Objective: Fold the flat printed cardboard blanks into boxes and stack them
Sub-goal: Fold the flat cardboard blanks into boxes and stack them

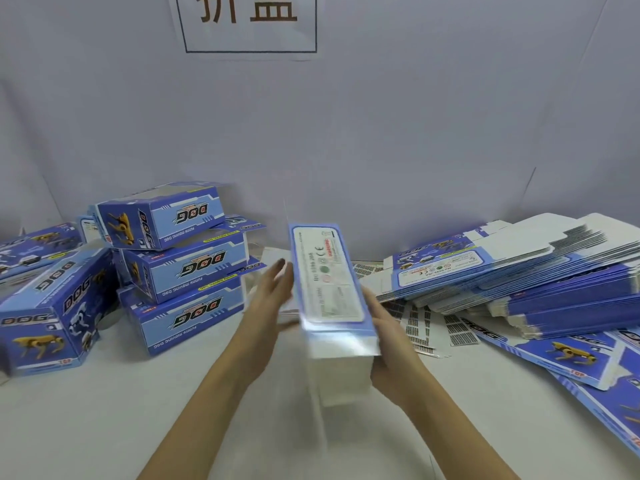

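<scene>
One cardboard blank (pixel 329 282) is up between my two hands above the middle of the white table (pixel 104 420), partly opened into a long box shape, its label side with the white warning panel turned toward me. Its near end is smeared by motion, so I cannot tell how its flaps lie there. My left hand (pixel 273 292) is flat against its left side, fingers straight and pointing away from me, pressing rather than gripping. My right hand (pixel 388 344) is under the right side near the near end; the fingers look wrapped around the edge, though the blur keeps me from seeing exactly how.

Just left of my left hand stands a pile of three folded boxes (pixel 183 268), blue, each printed with "DOG" upside down from where I stand, the top one sitting a little askew. Farther left, another folded box (pixel 52 313) lies at an angle with a yellow robot dog on its end, and more blue packaging sits behind it at the table's edge.

To my right, a thick, slanting stack of flat blanks (pixel 519 271) fans out, with a few loose blanks (pixel 571 355) spread nearer me. Small printed sheets (pixel 426 327) lie on the table between that stack and my right hand.

On the pale wall behind hangs a white sign (pixel 247 22) with large dark characters.
</scene>
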`<state>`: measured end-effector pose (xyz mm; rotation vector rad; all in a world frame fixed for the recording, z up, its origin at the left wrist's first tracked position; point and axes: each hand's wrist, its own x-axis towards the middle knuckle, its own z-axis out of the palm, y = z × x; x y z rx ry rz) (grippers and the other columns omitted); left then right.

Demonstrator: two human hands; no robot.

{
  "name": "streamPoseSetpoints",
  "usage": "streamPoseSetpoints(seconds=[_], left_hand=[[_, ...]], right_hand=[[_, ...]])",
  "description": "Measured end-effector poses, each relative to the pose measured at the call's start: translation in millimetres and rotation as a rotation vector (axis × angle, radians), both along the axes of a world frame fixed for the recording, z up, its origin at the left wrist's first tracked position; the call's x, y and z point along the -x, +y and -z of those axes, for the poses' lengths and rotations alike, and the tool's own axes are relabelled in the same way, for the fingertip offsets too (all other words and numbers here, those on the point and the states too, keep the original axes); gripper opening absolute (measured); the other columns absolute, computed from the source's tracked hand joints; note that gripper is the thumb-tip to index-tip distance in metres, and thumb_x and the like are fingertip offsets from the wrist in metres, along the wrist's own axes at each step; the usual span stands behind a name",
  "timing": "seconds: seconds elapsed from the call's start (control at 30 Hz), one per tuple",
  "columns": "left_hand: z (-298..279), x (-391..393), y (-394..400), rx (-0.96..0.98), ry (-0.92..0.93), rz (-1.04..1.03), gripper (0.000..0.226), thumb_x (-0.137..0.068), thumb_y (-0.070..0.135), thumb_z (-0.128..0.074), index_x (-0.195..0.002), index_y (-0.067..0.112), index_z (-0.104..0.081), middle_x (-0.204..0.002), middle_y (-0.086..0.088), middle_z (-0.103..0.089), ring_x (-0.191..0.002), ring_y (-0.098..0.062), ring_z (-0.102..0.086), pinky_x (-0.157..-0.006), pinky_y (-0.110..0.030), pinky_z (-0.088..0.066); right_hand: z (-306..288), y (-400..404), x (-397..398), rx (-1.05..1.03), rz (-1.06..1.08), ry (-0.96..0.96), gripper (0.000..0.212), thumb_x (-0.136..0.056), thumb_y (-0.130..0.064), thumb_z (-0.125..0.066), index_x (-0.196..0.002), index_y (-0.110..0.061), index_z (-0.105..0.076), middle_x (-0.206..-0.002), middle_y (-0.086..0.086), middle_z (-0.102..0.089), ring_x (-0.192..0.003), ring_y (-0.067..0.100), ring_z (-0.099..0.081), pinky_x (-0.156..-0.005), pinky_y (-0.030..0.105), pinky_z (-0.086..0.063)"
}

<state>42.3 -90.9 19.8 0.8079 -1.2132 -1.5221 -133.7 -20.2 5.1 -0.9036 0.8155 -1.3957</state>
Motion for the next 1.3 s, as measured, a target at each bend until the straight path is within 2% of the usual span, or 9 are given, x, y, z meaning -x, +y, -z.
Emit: streamPoseSetpoints(seconds=[0.07,0.2,0.27,0.33,0.43,0.63,0.77,1.07,1.3], left_hand=[[3.7,8.2,4.9,-0.079,0.017,0.097,0.113,-0.06,0.087,-0.075,-0.153,0.031,-0.043,-0.142,-0.003,-0.065,-0.123,-0.028,-0.068,-0.092,-0.048,-0.061],[10.6,5.2,0.8,-0.044,0.046,0.107,0.088,-0.066,0.07,-0.087,-0.141,0.051,-0.048,-0.135,0.003,-0.07,-0.116,-0.026,-0.072,-0.087,-0.047,-0.063],[8.2,-1.4,-0.9,-0.02,0.06,0.059,0.089,-0.058,0.063,-0.096,-0.133,0.066,-0.049,-0.129,0.017,-0.071,-0.111,-0.016,-0.074,-0.084,-0.041,-0.064],[4.2,-4.2,1.0,0.051,-0.017,-0.002,0.074,-0.061,0.062,-0.094,-0.121,0.075,-0.052,-0.117,0.03,-0.071,-0.106,-0.003,-0.073,-0.077,-0.029,-0.063],[2.5,4.3,5.0,0.147,-0.133,-0.057,0.038,-0.081,0.055,-0.076,-0.111,0.069,-0.057,-0.119,0.022,-0.066,-0.104,-0.004,-0.072,-0.072,-0.025,-0.062],[7.9,12.3,7.9,0.248,-0.244,-0.085,0.042,-0.093,0.057,-0.061,-0.134,0.049,-0.052,-0.131,0.015,-0.065,-0.105,-0.012,-0.073,-0.081,-0.037,-0.064],[1.4,9.6,11.5,0.272,-0.222,-0.035,0.036,-0.091,0.057,-0.058,-0.126,0.057,-0.05,-0.117,0.026,-0.07,-0.091,-0.008,-0.076,-0.065,-0.025,-0.062],[2.0,11.8,12.0,0.383,-0.166,-0.042,0.071,-0.094,0.041,-0.06,-0.153,0.06,-0.025,-0.134,0.017,-0.06,-0.111,-0.009,-0.072,-0.073,-0.029,-0.063],[3.1,4.2,9.1,0.402,-0.16,-0.014,0.05,-0.101,0.035,-0.056,-0.147,0.046,-0.043,-0.128,0.027,-0.062,-0.113,-0.016,-0.072,-0.076,-0.043,-0.066]], right_hand=[[7.5,4.8,-6.6,0.022,-0.039,0.1,0.099,-0.053,-0.048,-0.1,-0.138,-0.018,-0.059,-0.111,-0.002,-0.081,-0.1,0.015,-0.078,-0.074,0.028,-0.062],[7.8,2.8,-5.3,0.052,0.14,0.578,0.068,-0.064,-0.072,-0.079,-0.115,-0.033,-0.058,-0.116,-0.004,-0.076,-0.101,0.003,-0.071,-0.087,0.023,-0.056],[4.0,-3.3,9.0,0.053,0.215,0.531,0.025,-0.098,-0.047,-0.069,-0.116,-0.029,-0.068,-0.127,0.01,-0.072,-0.1,0.012,-0.072,-0.092,0.035,-0.06],[-4.0,-8.1,21.6,-0.003,0.203,0.281,0.03,-0.112,-0.035,-0.049,-0.133,-0.024,-0.067,-0.129,0.014,-0.072,-0.099,0.02,-0.074,-0.084,0.039,-0.061],[-6.7,-7.1,27.2,0.077,0.145,0.168,0.047,-0.106,-0.054,-0.055,-0.151,-0.046,-0.048,-0.141,0.003,-0.068,-0.117,0.026,-0.073,-0.088,0.048,-0.061],[0.3,-5.9,7.4,0.22,0.214,0.33,0.058,-0.1,-0.038,-0.067,-0.133,-0.079,-0.041,-0.139,-0.011,-0.068,-0.123,0.023,-0.071,-0.099,0.051,-0.06],[0.3,-5.8,13.6,0.354,0.247,0.456,0.079,-0.105,-0.029,-0.06,-0.151,-0.075,-0.015,-0.155,-0.013,-0.054,-0.132,0.004,-0.062,-0.101,0.037,-0.059],[1.1,-6.5,20.5,0.374,0.263,0.569,0.061,-0.101,-0.036,-0.062,-0.153,-0.051,-0.035,-0.149,-0.009,-0.056,-0.134,0.019,-0.062,-0.104,0.047,-0.058],[-2.6,-4.4,19.5,0.357,0.251,0.575,0.063,-0.096,-0.044,-0.066,-0.15,-0.053,-0.037,-0.142,-0.016,-0.059,-0.129,0.018,-0.066,-0.095,0.044,-0.062]])
